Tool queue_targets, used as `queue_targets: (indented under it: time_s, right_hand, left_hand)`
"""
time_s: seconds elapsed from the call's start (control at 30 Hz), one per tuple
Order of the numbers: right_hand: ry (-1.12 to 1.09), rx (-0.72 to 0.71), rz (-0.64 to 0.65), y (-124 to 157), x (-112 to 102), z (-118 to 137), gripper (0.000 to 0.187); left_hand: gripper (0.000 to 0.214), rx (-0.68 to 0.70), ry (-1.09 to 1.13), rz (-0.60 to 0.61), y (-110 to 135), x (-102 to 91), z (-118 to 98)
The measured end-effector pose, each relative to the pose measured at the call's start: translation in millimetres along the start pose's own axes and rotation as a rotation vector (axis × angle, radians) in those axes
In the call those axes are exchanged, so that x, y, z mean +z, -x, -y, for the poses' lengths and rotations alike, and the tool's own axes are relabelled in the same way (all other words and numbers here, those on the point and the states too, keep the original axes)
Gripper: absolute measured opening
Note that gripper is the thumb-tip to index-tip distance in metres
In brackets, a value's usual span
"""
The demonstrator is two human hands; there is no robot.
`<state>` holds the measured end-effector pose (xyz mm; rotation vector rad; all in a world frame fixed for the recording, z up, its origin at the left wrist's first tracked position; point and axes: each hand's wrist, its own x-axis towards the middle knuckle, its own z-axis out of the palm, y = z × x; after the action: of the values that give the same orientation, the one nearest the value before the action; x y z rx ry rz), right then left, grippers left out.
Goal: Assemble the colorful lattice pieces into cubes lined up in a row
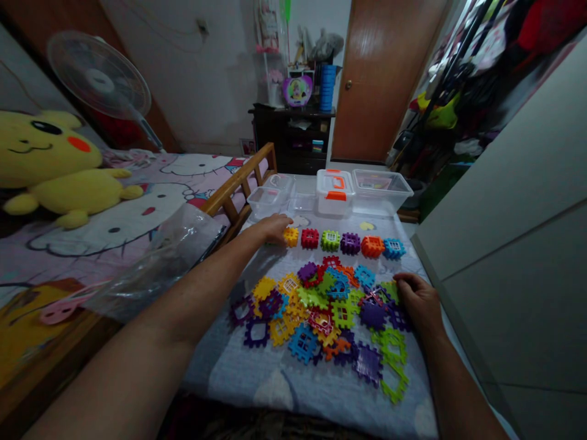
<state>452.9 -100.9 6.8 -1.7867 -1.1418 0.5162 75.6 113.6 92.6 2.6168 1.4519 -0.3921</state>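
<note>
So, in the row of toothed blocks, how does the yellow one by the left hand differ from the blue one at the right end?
Place: the yellow block sits toward the row's left, the blue block at its right end. Cover: the left hand partly hides the yellow block; no hand covers the blue block. Both have toothed edges.

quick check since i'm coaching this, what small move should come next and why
Probably draw the green tile clear of the loose pile with the right hand: its fingertips are right at that tile, which lies on the pile's outer edge, while the left hand is over at the yellow block in the row.
</note>
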Motion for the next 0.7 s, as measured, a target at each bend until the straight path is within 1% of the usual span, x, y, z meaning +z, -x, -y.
queue_targets:
  time_s: [0.13, 0.23, 0.3, 0.37, 0.47, 0.53, 0.6, 0.7]
  right_hand:
    - [0.014, 0.002, -0.005, 0, 0, 1, 0.032]
    - [0.017, 0.003, -0.006, 0, 0, 2, 0.033]
    - [0.014, 0.009, 0.001, 0, 0, 3, 0.033]
    - [0.012, 0.012, 0.007, 0, -1, 2, 0.033]
    - [0.028, 0.002, 0.004, -1, -1, -1, 0.032]
    - [0.032, -0.006, -0.001, -1, -1, -2, 0.032]
    - [0.025, -0.005, 0.001, -2, 0, -3, 0.032]
    - [0.026, 0.007, 0.003, -1, -1, 1, 0.033]
  left_hand:
    - [0.079, 0.019, 0.018, 0.012, -3, 0.9, 1]
    - [0.080, 0.029, 0.032, -0.002, -4, 0.3, 1]
    - [0.079, 0.047, 0.038, -0.042, 0, -1.9, 0]
    - [0.075, 0.084, 0.056, -0.116, 11, -4.1, -3]
    - [0.067, 0.156, 0.134, -0.250, 42, -2.2, -7]
    - [0.062, 0.188, 0.206, -0.293, 69, 5.1, -8]
    - [0.056, 0.212, 0.277, -0.280, 98, 17.5, -7]
    - [0.054, 0.172, 0.369, -0.230, 141, 42.6, -9]
